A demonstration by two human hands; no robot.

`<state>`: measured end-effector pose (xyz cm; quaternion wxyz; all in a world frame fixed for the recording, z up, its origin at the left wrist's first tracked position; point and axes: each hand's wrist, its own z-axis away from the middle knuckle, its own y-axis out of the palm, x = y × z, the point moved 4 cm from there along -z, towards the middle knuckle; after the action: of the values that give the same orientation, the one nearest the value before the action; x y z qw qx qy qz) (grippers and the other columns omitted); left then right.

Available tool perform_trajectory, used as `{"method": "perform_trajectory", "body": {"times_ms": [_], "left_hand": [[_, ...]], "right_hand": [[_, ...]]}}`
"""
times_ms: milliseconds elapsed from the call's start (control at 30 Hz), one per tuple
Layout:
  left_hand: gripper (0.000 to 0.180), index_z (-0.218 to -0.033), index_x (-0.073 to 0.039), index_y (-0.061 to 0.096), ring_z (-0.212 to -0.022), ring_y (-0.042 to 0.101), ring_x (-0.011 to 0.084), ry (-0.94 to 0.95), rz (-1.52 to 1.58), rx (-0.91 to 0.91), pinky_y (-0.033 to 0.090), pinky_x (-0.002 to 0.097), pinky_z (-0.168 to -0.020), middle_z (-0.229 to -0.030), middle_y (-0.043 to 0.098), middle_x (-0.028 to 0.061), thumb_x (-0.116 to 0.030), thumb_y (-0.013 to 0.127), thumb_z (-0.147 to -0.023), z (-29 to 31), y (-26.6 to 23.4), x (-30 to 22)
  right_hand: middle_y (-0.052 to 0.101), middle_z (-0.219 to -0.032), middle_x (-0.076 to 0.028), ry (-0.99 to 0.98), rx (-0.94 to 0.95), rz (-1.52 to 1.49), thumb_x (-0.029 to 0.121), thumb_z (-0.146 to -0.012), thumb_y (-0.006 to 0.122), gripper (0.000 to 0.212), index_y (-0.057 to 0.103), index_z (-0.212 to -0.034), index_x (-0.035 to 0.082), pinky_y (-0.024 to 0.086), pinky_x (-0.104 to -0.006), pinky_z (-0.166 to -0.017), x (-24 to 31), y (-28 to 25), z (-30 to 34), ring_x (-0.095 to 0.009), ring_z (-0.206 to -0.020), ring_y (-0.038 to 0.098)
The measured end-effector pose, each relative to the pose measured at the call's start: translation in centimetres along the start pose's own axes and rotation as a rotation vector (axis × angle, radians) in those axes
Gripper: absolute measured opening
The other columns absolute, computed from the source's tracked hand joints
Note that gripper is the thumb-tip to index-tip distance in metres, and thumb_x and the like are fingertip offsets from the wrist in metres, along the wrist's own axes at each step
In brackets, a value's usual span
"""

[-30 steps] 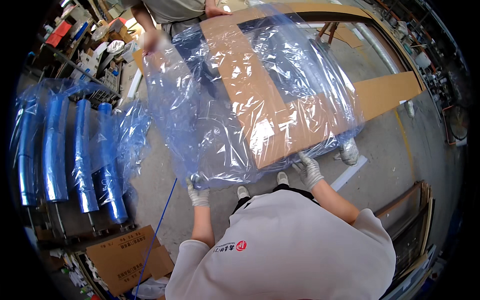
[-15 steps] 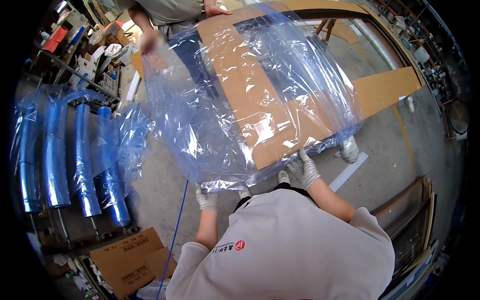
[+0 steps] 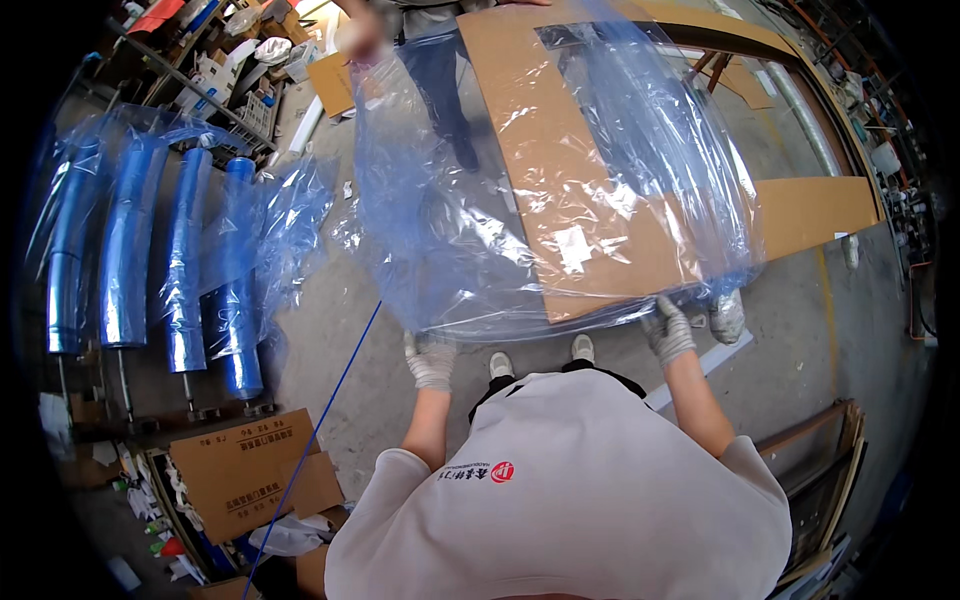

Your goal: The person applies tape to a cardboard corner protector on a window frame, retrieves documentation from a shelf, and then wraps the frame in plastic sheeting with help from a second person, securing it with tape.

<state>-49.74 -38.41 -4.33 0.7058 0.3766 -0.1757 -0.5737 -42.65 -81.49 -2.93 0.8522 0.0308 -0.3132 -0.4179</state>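
Note:
A wide sheet of clear blue plastic film [image 3: 440,255] is draped over a large frame with a brown cardboard cover [image 3: 545,130]. My left hand [image 3: 430,362], in a whitish glove, grips the film's near left edge, which hangs beyond the cardboard. My right hand [image 3: 670,332], gloved too, is closed on the film at the cardboard's near edge; its fingertips are partly hidden. Across the frame, a co-worker's blurred hand [image 3: 365,45] is at the film's far left corner.
Several rolls of blue film [image 3: 187,265] stand on rods at left. A blue cord [image 3: 320,425] crosses the floor near a folded cardboard box [image 3: 245,480]. Wooden frames [image 3: 820,470] lean at lower right. A wrapped frame end [image 3: 727,318] juts out beside my right hand.
The film's near edge hangs straighter between my hands. The whole view has shifted, with the frame and film appearing farther right and the rolls higher. Both my hands keep their grip.

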Motion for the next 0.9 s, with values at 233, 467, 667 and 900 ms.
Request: {"method": "perform_trajectory", "body": {"times_ms": [233,467,667,900], "left_hand": [[0.011,-0.087,-0.009,0.061,-0.055,0.047,0.0128,-0.301,-0.058,0.154,0.049,0.0350,-0.073,-0.063,0.050,-0.0004,-0.016,0.056,-0.080,-4.7,1.6,2.6],[0.043,-0.105,-0.007,0.051,-0.090,0.049,0.0202,-0.193,-0.276,-0.044,0.041,0.0408,-0.089,-0.097,0.051,0.0069,-0.034,0.065,-0.074,-3.3,-1.8,1.7],[0.072,-0.115,-0.011,0.046,-0.112,0.041,0.0285,-0.574,-0.629,-0.352,0.031,0.0546,-0.093,-0.127,0.039,0.0095,-0.058,0.066,-0.063,-2.9,-5.4,8.6],[0.040,-0.101,-0.010,0.055,-0.091,0.056,0.0271,-0.479,-0.551,0.037,0.039,0.0496,-0.089,-0.099,0.059,0.0079,-0.033,0.066,-0.071,-4.9,-0.5,11.1]], "right_hand": [[0.061,-0.088,0.002,-0.317,-0.028,-0.215,0.039,-0.073,0.065,0.031,0.059,-0.091,0.014,0.048,-0.0314,-0.073,4.6,-4.0,-4.6,-0.017,-0.089,0.055],[0.057,-0.092,-0.009,-0.073,0.240,0.134,0.020,-0.077,0.063,0.026,0.056,-0.098,0.005,0.047,-0.0403,-0.081,-3.4,2.8,2.2,-0.024,-0.092,0.055],[0.060,-0.089,-0.001,-0.234,-0.284,-0.187,0.015,-0.082,0.054,0.011,0.059,-0.092,0.011,0.045,-0.0402,-0.082,8.6,-9.5,-9.3,-0.020,-0.089,0.056],[0.055,-0.110,-0.005,0.029,0.279,-0.102,0.029,-0.077,0.062,0.036,0.052,-0.103,0.007,0.041,-0.0392,-0.089,-2.1,-0.1,3.6,-0.023,-0.099,0.052]]}}
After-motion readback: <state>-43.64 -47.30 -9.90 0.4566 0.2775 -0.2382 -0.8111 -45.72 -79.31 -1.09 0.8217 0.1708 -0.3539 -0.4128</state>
